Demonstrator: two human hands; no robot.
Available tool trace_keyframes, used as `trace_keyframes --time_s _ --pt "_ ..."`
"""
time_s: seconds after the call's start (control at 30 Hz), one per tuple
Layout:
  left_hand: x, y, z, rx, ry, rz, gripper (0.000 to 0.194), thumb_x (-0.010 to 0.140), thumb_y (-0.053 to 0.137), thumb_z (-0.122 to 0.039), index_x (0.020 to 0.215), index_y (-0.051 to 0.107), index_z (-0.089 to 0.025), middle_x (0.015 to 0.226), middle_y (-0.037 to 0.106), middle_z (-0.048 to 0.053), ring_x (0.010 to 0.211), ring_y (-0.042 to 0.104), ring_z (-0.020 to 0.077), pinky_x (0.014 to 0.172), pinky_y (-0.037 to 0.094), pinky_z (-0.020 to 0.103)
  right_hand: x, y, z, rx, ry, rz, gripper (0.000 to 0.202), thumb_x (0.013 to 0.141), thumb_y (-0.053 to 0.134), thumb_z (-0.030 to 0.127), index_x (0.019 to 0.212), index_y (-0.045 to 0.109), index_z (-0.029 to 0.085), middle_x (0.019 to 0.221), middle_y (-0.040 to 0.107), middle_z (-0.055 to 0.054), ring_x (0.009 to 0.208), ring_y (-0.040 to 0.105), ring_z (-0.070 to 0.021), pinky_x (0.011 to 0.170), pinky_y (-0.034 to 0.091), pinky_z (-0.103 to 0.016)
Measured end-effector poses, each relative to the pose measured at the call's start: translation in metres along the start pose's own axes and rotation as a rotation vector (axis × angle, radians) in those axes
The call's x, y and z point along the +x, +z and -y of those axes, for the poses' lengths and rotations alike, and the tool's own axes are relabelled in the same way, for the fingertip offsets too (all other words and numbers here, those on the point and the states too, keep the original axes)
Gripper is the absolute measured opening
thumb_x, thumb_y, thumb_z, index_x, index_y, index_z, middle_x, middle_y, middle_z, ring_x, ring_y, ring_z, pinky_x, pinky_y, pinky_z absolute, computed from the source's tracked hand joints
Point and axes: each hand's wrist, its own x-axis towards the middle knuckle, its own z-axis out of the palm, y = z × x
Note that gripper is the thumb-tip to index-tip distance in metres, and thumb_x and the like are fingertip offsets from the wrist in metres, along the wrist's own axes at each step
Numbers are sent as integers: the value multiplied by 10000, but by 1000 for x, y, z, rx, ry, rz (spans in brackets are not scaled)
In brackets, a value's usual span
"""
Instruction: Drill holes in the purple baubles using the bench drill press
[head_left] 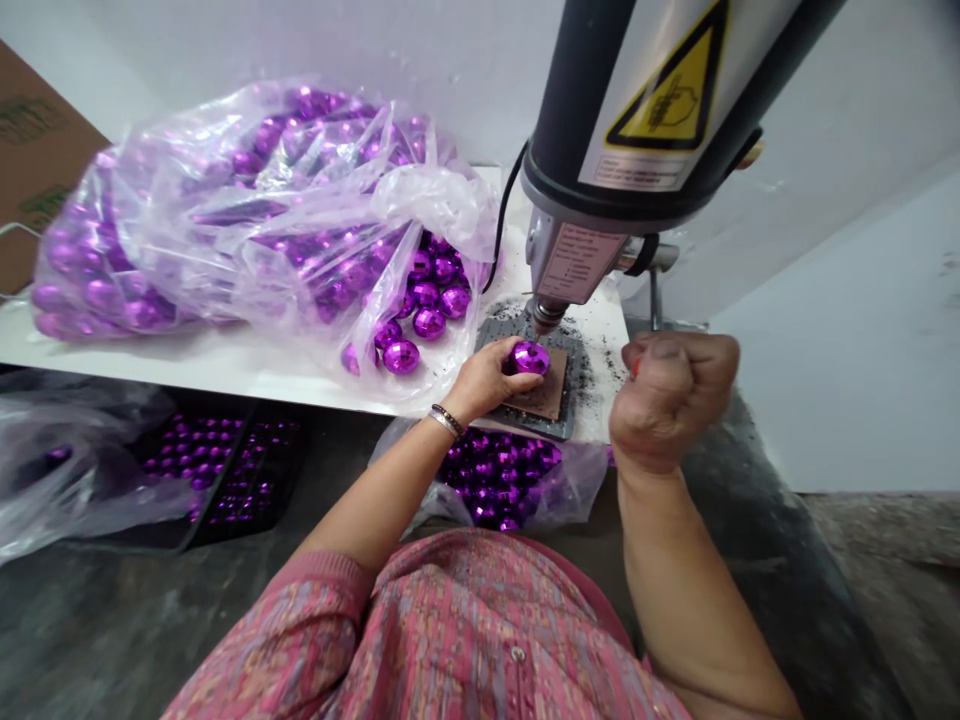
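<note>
Left hand (487,378) pinches purple ball (530,357); right apparently fisted.

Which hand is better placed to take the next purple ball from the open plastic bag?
Left, probably. The left hand already holds a shiny purple ball under the drill tip, right beside the clear plastic bag's open mouth. The right hand is fisted, seemingly around a lever, farther away.

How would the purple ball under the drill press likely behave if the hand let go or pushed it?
The purple ball looks round and glossy, so it would probably roll and feel slippery. The left hand steadies it on the brown pad. It seems hollow, likely light and fragile.
</note>
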Motion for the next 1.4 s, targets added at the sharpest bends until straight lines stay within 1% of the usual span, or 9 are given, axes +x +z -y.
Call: trace_keyframes --time_s 0.33,0.57,0.67,0.77,0.9,1.0,1.1,1.23,1.4 --pt "-22 -8 -5 -60 -4 8 355 818 822 -290 1144 712 -203 981 765 0 907 685 181 840 534 278 74 6 41 119 127 60 489 940 458 553 679 362 151 607 411 13 548 378 -22 612 353 -226" --pt "-77 -30 6 12 143 198 575 796 803 -267 1349 671 -179 1307 737 128 1145 703 255 1041 561 404 80 12 41 224 159 54 472 879 522 578 689 372 173 589 392 14 572 402 -43 610 333 -239" --pt "-90 -43 9 88 126 261 665 788 812 -264 1429 652 -186 1481 646 164 966 725 206 976 599 390 78 10 41 243 184 54 408 887 529 532 711 412 183 585 391 19 531 398 -51 577 322 -252" --pt "-85 -64 9 189 39 61 523 907 704 -275 1420 664 -178 1380 703 148 818 696 167 901 612 373 75 8 40 191 224 46 334 939 494 486 802 502 181 620 420 21 513 430 -57 577 355 -261" --pt "-59 -96 13 499 -113 -310 400 979 530 -169 1339 703 -145 1300 729 182 1155 695 296 1089 531 462 73 6 35 156 237 29 416 951 462 529 726 446 180 629 406 4 490 401 -56 512 274 -260" --pt "-44 -108 24 696 -302 -267 387 988 510 -203 1313 708 -134 1282 722 219 1174 692 364 1044 533 505 74 6 32 167 208 39 427 937 473 542 716 420 181 630 421 -1 496 425 -60 513 287 -263" --pt "-40 -108 38 758 -328 -126 462 923 646 -258 1378 679 -181 1365 699 194 1207 684 372 1018 548 475 74 5 33 169 207 46 400 928 495 519 728 424 180 611 407 7 501 422 -55 540 325 -253" --pt "-43 -105 47 598 -253 -127 664 825 740 -218 1474 608 -172 1405 685 188 1228 676 347 1064 533 469 73 7 33 150 213 14 444 958 459 506 688 406 158 615 387 -1 532 438 -41 577 350 -243" --pt "-49 -102 34 -250 -135 -93 762 810 753 -421 1502 531 -193 1251 732 133 987 724 229 833 580 345 72 8 33 183 178 42 409 967 454 460 710 357 157 631 397 2 544 434 -36 573 326 -232"
